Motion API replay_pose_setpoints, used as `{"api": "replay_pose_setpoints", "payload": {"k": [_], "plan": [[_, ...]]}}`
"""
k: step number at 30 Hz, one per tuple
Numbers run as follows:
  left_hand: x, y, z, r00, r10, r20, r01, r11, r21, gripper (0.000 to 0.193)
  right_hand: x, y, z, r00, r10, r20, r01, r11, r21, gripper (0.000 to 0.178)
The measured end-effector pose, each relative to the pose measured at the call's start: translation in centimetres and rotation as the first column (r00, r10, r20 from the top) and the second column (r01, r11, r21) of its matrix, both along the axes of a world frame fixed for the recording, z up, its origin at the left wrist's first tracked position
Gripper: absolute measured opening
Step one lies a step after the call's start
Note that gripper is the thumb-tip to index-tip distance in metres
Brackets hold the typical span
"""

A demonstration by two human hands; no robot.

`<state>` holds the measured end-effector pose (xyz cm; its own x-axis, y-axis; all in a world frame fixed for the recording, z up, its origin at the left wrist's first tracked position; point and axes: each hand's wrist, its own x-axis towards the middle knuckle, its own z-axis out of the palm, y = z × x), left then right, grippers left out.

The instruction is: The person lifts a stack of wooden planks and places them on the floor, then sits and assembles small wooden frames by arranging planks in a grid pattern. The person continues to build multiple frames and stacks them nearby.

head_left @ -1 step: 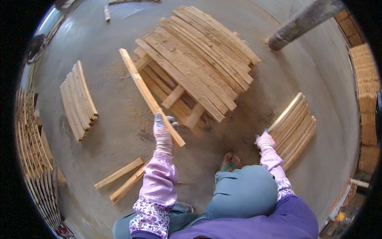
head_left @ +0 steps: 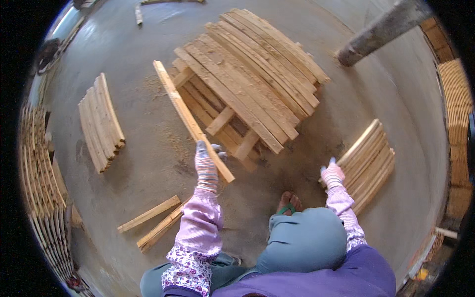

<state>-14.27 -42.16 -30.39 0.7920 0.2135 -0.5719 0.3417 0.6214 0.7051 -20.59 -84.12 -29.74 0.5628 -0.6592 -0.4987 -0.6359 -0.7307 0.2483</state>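
My left hand, in a striped glove, is closed round a long, pale wooden plank, close to its near end. The plank slants away to the far left, beside a large stack of planks. At the right, my gloved right hand is at the left edge of a smaller pile of planks. Its thumb points up along the outermost plank, and the other fingers are partly hidden around the edge. Two short wooden pieces lie on the floor left of my left forearm.
Another small plank pile lies at the left. A round post stands at the far right. Rows of stacked wood line the left side and right side. Sawdust is scattered on the concrete floor. My sandalled foot is near the middle.
The view has shifted slightly, so the scene sits a little farther right. My right thumb stands out a little more from the hand. The left hand keeps its hold on the plank.
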Motion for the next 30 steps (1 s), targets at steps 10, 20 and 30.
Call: {"api": "replay_pose_setpoints", "payload": {"k": [10, 20, 30], "plan": [[0.5, -1.4, -1.5, 0.994, -0.084, 0.065, 0.086, 0.996, -0.030, 0.050, 11.8, 19.0, 5.1, 0.395, 0.856, 0.335, -0.887, 0.450, -0.105, 0.074], [1.8, -1.6, -3.1, 0.909, -0.342, -0.239, 0.410, 0.624, 0.665, 0.071, 12.3, 16.5, 4.3, 0.905, -0.270, 0.328, -0.258, 0.265, 0.929, 0.055], [2.3, 0.1, -3.2, 0.859, -0.485, -0.165, 0.503, 0.741, 0.445, 0.064, 12.3, 15.9, 4.3, 0.898, -0.349, -0.268, 0.118, -0.395, 0.911, 0.067]]}}
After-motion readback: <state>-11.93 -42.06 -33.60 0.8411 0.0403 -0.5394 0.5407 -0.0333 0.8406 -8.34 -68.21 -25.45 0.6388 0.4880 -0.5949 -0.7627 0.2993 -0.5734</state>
